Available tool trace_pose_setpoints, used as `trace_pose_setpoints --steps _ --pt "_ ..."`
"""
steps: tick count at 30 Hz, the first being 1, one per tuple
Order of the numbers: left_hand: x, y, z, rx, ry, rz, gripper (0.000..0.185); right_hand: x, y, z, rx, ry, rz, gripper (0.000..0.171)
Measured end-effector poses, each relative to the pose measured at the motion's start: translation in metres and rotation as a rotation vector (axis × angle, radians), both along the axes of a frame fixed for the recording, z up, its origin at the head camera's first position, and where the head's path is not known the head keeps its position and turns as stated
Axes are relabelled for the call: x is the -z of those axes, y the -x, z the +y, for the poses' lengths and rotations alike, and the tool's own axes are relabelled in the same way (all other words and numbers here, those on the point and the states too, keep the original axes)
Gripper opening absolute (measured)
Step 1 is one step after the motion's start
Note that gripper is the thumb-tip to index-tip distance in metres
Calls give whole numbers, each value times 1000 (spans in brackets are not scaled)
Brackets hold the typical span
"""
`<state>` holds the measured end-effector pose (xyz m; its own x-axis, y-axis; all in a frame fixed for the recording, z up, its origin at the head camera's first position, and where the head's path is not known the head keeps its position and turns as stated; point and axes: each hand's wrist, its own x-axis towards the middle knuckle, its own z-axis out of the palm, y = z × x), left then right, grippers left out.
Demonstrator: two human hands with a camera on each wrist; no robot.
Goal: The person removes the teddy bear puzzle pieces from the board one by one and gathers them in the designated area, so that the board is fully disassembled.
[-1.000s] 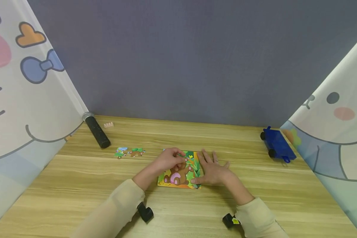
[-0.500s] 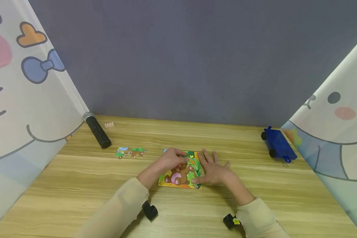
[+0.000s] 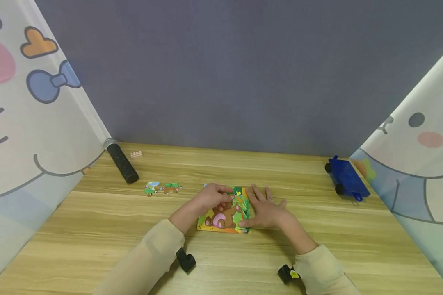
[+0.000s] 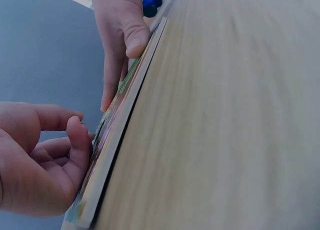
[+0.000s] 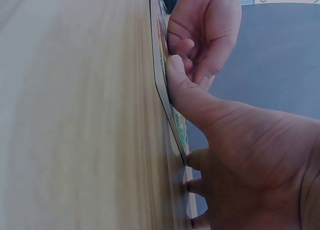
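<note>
A jigsaw board (image 3: 220,221) with a brown bear picture lies flat on the wooden table. My left hand (image 3: 212,197) comes over its upper left part and covers the bear's head, its fingers bent with the tips right at the picture. Whether a piece sits between those fingertips I cannot tell. With fingers spread, my right hand (image 3: 266,212) rests at the board's right edge; its thumb (image 5: 176,63) lies on the picture while the other fingers reach onto the table. Two loose jigsaw pieces, one with blue sky (image 3: 152,188) and one mostly brown (image 3: 171,188), lie left of the board.
A black microphone (image 3: 122,162) lies at the back left, beside a small pink toy brick (image 3: 136,154). At the back right stands a blue wheeled toy (image 3: 347,178). A dark grey panel (image 3: 221,82) rises behind the table, with printed cloth at both sides.
My left forearm has shifted slightly to the right while its hand stays over the bear's head. The right hand holds its place. The whole view has drifted a little.
</note>
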<state>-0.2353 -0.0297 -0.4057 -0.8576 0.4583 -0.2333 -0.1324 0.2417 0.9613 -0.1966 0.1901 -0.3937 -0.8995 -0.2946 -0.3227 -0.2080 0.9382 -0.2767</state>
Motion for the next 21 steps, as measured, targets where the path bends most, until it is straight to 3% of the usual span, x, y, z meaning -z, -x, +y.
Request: trace_pose_setpoints --steps 11,16,21 --pt "5 -8 8 -133 -53 74 36 -1 1 -1 -3 -4 -1 116" --pt "9 -7 13 -173 -14 123 34 0 2 0 -4 -4 -2 116" --pt "9 -7 17 -200 17 125 31 0 1 -1 -2 -5 -3 115"
